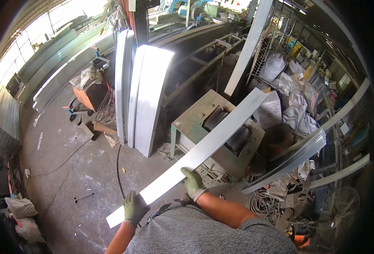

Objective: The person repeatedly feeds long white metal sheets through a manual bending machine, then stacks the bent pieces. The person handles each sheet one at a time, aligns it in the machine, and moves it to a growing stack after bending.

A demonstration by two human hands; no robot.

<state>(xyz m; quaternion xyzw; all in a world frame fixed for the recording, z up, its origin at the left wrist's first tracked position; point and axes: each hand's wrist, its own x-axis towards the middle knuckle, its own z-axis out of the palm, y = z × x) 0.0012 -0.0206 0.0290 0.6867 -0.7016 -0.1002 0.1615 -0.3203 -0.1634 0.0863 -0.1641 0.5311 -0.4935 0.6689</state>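
A long flat silver metal strip [195,157] slants across in front of me, from the lower left up to the right. My left hand [135,208], in a green work glove, grips it near its lower-left end. Around its near edge, about midway along, closes my right hand [193,184], gloved in the same green. The fingers under the strip are partly hidden. Beyond my right hand, the strip's far part passes over a worn metal machine [195,122] with dark rollers [237,139] in its top.
Tall stacks of metal strips [149,101] stand upright ahead. More bundled strips [297,154] lean at the right, near coiled cable [264,206] and a fan [338,213]. Crumpled sacks [295,95] lie behind the machine. A cable [118,169] and a T-shaped tool [84,197] lie on the floor.
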